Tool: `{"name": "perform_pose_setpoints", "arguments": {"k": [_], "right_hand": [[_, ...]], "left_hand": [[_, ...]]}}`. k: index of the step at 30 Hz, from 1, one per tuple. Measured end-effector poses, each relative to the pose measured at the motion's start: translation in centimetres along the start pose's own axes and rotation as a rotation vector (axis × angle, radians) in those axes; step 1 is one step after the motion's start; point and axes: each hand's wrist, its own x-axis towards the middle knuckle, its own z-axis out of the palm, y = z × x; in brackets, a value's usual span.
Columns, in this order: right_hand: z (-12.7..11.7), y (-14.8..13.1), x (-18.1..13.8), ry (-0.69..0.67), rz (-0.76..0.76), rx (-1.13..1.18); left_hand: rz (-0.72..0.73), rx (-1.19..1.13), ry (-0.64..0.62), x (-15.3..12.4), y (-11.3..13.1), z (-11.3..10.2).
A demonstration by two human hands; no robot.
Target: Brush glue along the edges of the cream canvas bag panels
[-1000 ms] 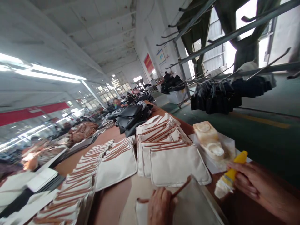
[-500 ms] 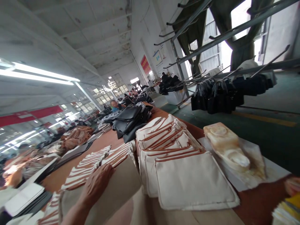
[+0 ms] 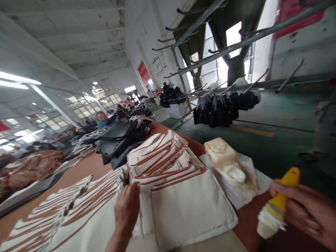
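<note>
In my right hand (image 3: pixel 307 210) is a paintbrush (image 3: pixel 279 203) with a yellow handle. Its pale bristles look coated and point down to the left. My left hand (image 3: pixel 128 204) has its fingers curled in, at the gap between two groups of cream fabric panels; what they hold, if anything, is hidden. Right of it lies an overlapping pile of cream panels (image 3: pixel 191 210) with brown edges. To its left, more cream panels (image 3: pixel 86 210) are fanned out in rows. A stained plastic container (image 3: pixel 223 157) with an opening rests on a white sheet (image 3: pixel 252 171).
Dark leather-like pieces (image 3: pixel 118 136) are heaped farther along the brown table (image 3: pixel 78 168). Brown bundled material (image 3: pixel 34 164) lies at the left. Black bags (image 3: pixel 215 112) hang from a metal rack (image 3: pixel 194 66) at the right, above a green floor. A person (image 3: pixel 102 120) is beyond the heap.
The view has turned right. My left hand has moved off the greyish panel toward the right-hand pile, its fingers now curled. My right hand and the brush have come fully into view.
</note>
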Motion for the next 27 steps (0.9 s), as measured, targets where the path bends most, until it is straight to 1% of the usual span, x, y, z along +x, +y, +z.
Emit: {"name": "perform_pose_setpoints", "arguments": {"k": [2,4,5,7,10,13,16,20,22,24,26,27], "right_hand": [[0.1,-1.0,-1.0,-0.054,0.038,0.093],[0.3,-1.6,-1.6,-0.089,0.024,0.169],[0.3,-1.8,-1.8,-0.096,0.008,0.19],[-0.3,-2.0,-2.0,-0.102,-0.013,0.211],[-1.7,-2.2,-2.2,-0.118,-0.019,0.255],[-2.6,-2.4,-2.1,-0.129,-0.028,0.324],[-2.5,-2.4,-2.1,-0.135,-0.026,0.379],[-2.1,-2.3,-2.5,-0.204,-0.021,0.42],[-2.4,-2.4,-2.7,-0.226,-0.029,0.422],[-3.2,-2.6,-2.9,-0.224,-0.022,0.425],[-4.3,-2.8,-2.8,-0.197,-0.017,0.422],[-4.9,-2.9,-2.7,-0.186,-0.02,0.416]], "left_hand": [[0.201,-0.093,-0.1,0.2,6.0,-0.1],[0.325,-0.146,-0.177,0.3,11.4,0.0],[0.35,-0.156,-0.201,0.4,13.7,0.1],[0.346,-0.155,-0.233,0.6,17.3,0.6],[0.286,-0.13,-0.278,1.5,20.7,1.4],[0.247,-0.119,-0.341,2.4,22.9,2.0],[0.24,-0.13,-0.397,2.9,24.8,2.5],[0.18,-0.137,-0.412,2.8,26.2,2.4],[0.172,-0.158,-0.384,2.3,26.2,1.6],[0.2,-0.198,-0.339,1.2,25.7,0.3],[0.229,-0.238,-0.283,-0.6,24.6,-1.2],[0.231,-0.263,-0.225,-1.7,23.9,-1.9]]}}
